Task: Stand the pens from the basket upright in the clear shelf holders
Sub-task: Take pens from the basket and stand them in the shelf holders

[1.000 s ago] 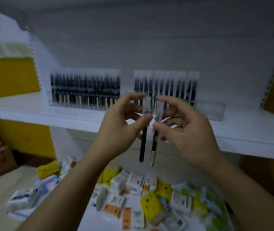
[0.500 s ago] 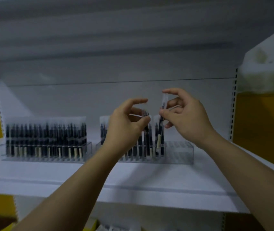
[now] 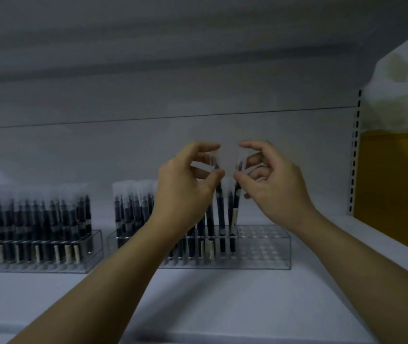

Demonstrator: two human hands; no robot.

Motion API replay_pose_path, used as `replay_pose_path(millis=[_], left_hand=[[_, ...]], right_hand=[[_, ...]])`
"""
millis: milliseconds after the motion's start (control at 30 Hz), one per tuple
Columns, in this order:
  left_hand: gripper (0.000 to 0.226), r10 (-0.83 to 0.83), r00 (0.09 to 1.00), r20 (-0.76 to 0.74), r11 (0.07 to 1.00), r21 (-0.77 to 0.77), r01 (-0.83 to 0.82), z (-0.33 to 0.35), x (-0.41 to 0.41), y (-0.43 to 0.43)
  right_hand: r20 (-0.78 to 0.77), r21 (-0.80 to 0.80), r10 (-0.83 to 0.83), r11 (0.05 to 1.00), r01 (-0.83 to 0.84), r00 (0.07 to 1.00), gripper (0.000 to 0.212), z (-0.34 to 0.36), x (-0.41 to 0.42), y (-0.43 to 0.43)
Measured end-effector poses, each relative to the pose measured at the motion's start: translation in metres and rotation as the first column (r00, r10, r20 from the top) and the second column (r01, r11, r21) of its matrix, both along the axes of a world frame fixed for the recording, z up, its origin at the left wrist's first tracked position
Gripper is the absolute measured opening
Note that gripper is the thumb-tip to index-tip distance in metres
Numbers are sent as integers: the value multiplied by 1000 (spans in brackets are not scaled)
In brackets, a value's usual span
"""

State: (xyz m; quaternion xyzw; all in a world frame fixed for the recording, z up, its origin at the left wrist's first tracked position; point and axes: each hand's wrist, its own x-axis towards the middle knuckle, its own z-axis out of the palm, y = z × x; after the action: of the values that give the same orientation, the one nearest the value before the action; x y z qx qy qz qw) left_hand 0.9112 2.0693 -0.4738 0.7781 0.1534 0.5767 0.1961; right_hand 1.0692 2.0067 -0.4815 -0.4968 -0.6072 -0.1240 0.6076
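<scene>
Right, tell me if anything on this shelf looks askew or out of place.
Only slightly: the left hand and right hand pinch the left pen and right pen, which splay apart at the top in the right holder. Nothing looks spilled.

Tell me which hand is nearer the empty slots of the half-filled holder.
Right. The right hand, pinching a pen, is just above-left of the empty slots; the left hand is farther left, over filled rows.
</scene>
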Motion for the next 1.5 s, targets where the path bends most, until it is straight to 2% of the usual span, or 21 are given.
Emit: replay_pose_path(millis=[67,200,400,500,567,633,733,833,933,1200,1367,1500], left_hand=[[33,19,1000,15,1000,10,-19,-2,3,2],[33,33,999,18,999,22,-33,0,3,3],[32,47,999,15,999,7,-47,0,-3,-1],[32,48,998,-50,999,-2,-48,0,-6,-1],[31,74,986,-147,997,-6,-75,-2,-5,-2],[29,171,959,-224,984,81,-156,-8,-2,-5],[26,383,906,-178,903,279,-327,-18,2,-8],[31,512,846,-147,830,340,-443,-21,3,-5],[30,596,770,-228,781,386,-490,-20,2,-1],[32,555,787,-270,810,391,-437,-22,-5,3],[47,528,786,-321,829,397,-394,-28,-12,2],[61,520,770,-370,838,396,-376,-30,-22,-3]], right_hand=[[-45,12,32,999,-31,998,43,-4,3,2],[-41,25,73,997,-72,997,45,-9,0,1],[-43,-15,45,999,-46,998,46,-14,4,-3],[4,-50,47,998,-47,999,47,-19,1,-4],[42,-78,45,996,-41,998,48,-23,-2,-3],[65,-106,45,994,-38,997,49,-25,-4,-3],[100,-141,34,990,-20,994,48,-31,-4,-4],[121,-157,11,988,8,993,45,-36,-3,-3],[127,-150,-7,988,26,992,45,-38,-2,-1],[182,-135,-65,987,90,981,48,-40,0,-2],[237,-162,-101,977,142,966,55,-40,-2,-5],[303,-234,-122,952,198,945,71,-33,-8,-17]])
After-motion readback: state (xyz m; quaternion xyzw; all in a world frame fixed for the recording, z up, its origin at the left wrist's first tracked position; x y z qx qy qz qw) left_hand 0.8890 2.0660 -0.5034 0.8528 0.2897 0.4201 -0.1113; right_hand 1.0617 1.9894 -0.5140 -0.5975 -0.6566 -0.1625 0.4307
